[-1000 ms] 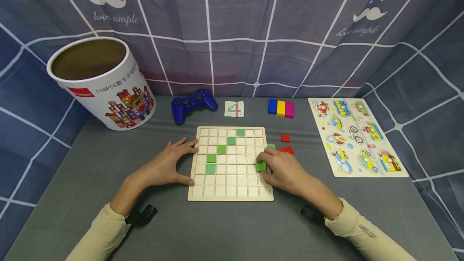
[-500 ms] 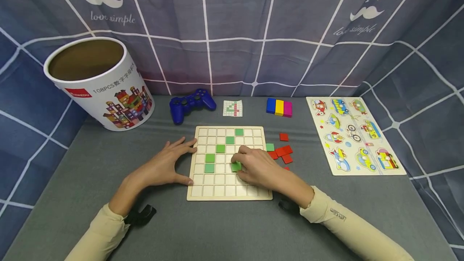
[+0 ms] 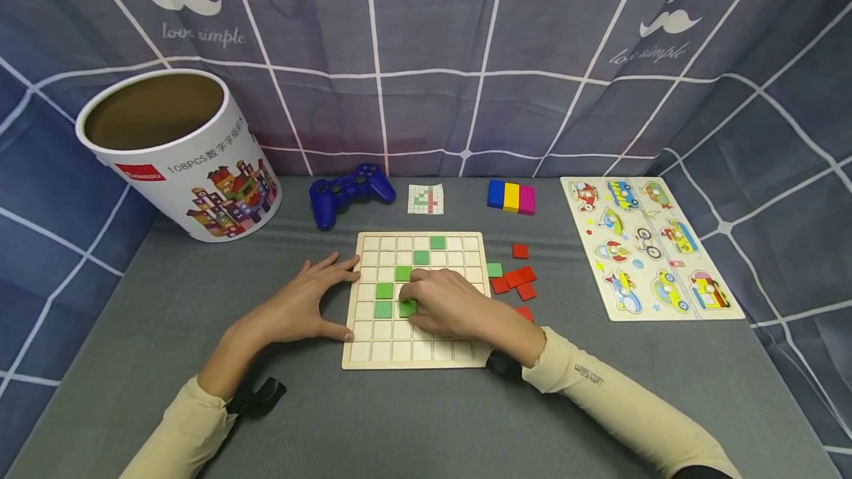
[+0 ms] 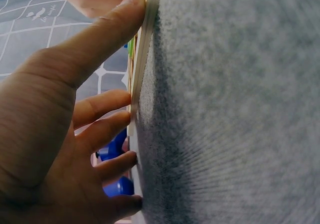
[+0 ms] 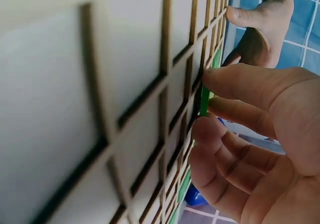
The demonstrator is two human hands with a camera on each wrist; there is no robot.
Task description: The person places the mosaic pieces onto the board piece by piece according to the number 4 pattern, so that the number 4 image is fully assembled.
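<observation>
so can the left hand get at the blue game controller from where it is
Probably yes: the left hand only touches the left edge of the wooden grid board, and the blue game controller lies beyond it with nothing visible between them.

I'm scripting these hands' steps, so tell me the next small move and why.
Probably settle the held green tile onto the grid board and let go: the right hand pinches it close to the surface, just right of a laid green tile, while the left hand touches the board's left edge.
</observation>
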